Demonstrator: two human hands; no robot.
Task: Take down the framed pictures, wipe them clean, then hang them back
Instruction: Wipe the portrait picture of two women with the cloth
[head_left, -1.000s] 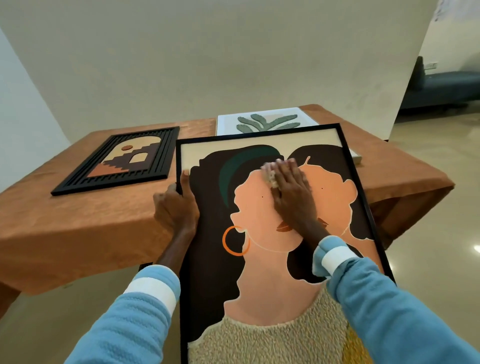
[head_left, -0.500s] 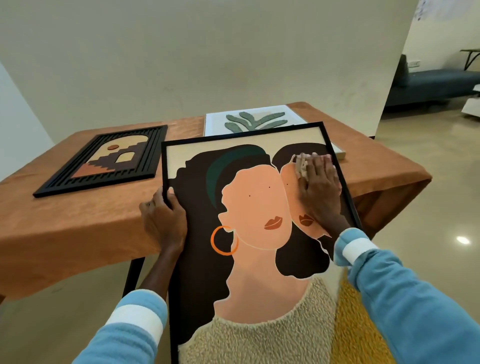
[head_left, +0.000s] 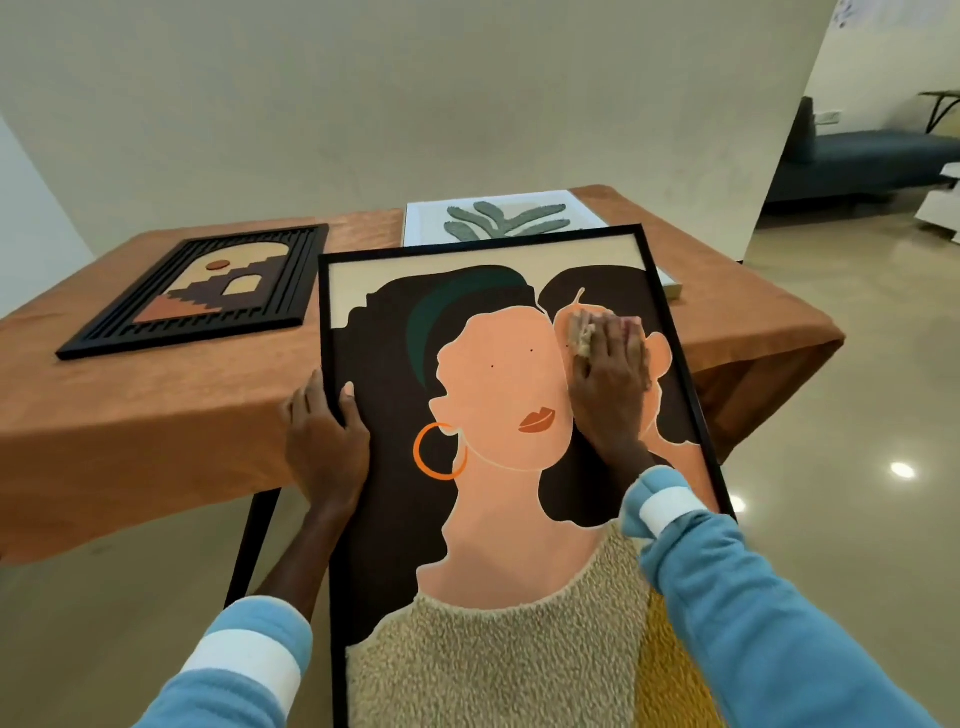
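While the large black-framed portrait (head_left: 498, 519) of two peach-faced figures with dark hair leans with its upper end on the near edge of the rust-orange cloth-covered table (head_left: 156, 415), its lower end runs out of view at the bottom of the picture. The left hand (head_left: 324, 447) grips the portrait's left frame edge, thumb laid over the front and fingers curled round behind the black moulding. The right hand (head_left: 610, 384) lies flat on the glass over the second face, fingers straight and close together, pressing a small crumpled beige cloth (head_left: 581, 335) that peeks out from under the fingertips. The two hands are well apart, one at the left edge and one towards the upper right of the picture. Both arms wear light blue fleece sleeves (head_left: 753, 597) with a white band near the cuff.

On the table to the left lies a black ribbed-frame picture of an arch in tan and terracotta (head_left: 202, 288), flat and apart from the portrait. Behind the portrait's top edge lies a white-framed picture of grey-green leaves (head_left: 504, 223), partly hidden by it; whether the two touch cannot be told. A plain pale wall (head_left: 415, 104) rises behind the table, and a dark blue sofa (head_left: 857, 156) stands on the glossy beige floor (head_left: 831, 415) far to the right
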